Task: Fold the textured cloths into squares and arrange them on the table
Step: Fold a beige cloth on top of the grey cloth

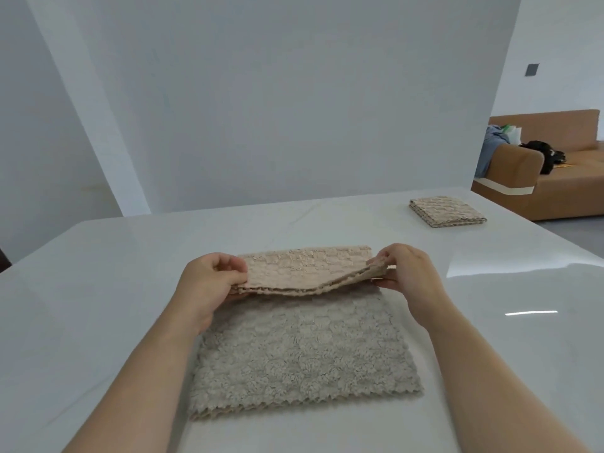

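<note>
A beige textured cloth (304,351) lies in the middle of the white table (98,289), its zigzag near edge toward me. Its far part is lifted and turned back over toward me, showing a paler pink-beige side (304,269). My left hand (209,282) pinches the left corner of that raised flap. My right hand (408,276) pinches the right corner. Both hands hold the flap a little above the part that lies flat. A second beige cloth (446,211), folded into a square, rests at the far right of the table.
A white wall panel (277,109) stands just behind the table's far edge. Beyond the table's right corner is a tan sofa (523,168) with clothes and a black bag on it. The glossy tabletop shows light reflections at the right.
</note>
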Tool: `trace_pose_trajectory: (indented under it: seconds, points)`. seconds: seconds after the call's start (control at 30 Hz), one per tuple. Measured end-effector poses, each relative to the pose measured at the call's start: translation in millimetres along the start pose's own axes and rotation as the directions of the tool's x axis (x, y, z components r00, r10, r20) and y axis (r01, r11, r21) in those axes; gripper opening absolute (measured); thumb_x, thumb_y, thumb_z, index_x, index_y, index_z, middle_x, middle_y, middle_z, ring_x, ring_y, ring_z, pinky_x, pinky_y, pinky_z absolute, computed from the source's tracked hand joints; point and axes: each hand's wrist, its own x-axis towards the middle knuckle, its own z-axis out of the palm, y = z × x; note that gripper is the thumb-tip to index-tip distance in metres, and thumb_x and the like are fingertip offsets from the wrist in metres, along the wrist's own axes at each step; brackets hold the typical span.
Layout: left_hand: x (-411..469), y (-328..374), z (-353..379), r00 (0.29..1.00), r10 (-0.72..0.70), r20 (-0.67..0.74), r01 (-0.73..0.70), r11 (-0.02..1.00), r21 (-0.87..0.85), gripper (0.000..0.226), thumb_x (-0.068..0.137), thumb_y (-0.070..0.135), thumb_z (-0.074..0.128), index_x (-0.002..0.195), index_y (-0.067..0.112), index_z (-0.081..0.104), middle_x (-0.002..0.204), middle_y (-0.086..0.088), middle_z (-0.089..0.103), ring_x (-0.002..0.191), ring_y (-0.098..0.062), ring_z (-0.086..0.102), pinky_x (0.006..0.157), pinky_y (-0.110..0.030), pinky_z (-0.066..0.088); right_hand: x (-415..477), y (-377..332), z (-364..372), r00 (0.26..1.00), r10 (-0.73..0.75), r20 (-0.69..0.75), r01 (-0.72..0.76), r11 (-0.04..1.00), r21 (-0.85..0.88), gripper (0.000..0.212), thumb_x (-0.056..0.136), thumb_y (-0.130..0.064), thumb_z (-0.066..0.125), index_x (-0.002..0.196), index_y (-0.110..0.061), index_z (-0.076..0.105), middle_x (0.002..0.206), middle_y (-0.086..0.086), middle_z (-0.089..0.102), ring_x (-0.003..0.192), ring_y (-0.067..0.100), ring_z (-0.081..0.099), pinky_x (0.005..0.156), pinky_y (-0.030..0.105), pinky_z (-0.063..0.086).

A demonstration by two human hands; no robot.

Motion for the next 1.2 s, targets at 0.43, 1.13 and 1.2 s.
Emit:
trace_pose_trajectory:
  seconds: [0.43,1.13,1.2]
  points:
    - [28.6,10.6,-14.9,0.983,-0.185,-0.017,0.184,0.981,-0.063,0.035,0.086,0.008,0.077,0.116,0.013,0.058,0.124,-0.015,0.063,0.092,-0.027,0.062,0.074,-0.038,0.055,33.5,1.4,7.0,0.995,0.026,-0.095,-0.056,0.945,-0.322,0.022,0.092,-0.031,0.065,0.108,-0.016,0.060,0.089,0.006,0.068,0.068,0.021,0.059,0.065,0.035,0.049]
    - [27.8,-20.0,66.7,0.876,0.063,0.478,-0.476,0.272,0.836,0.068,0.104,0.058,0.004,0.163,0.024,0.001,0.171,0.003,0.000,0.157,-0.018,0.000,0.128,-0.042,0.001,29.1,29.4,67.9,0.896,-0.011,0.445,0.432,0.261,-0.863,0.065,0.107,-0.048,0.012,0.164,-0.017,0.007,0.172,0.000,0.002,0.158,0.017,-0.001,0.127,0.040,-0.001]
    - [33.2,-22.1,58.8,0.897,0.021,0.442,-0.429,0.286,0.857,0.069,0.104,0.058,0.004,0.163,0.022,0.002,0.171,0.001,0.000,0.157,-0.020,0.000,0.127,-0.043,0.001,33.5,30.3,59.2,0.919,0.020,0.394,0.373,0.285,-0.883,0.067,0.106,-0.048,0.011,0.164,-0.015,0.005,0.172,0.001,0.001,0.158,0.018,-0.002,0.127,0.043,0.001]
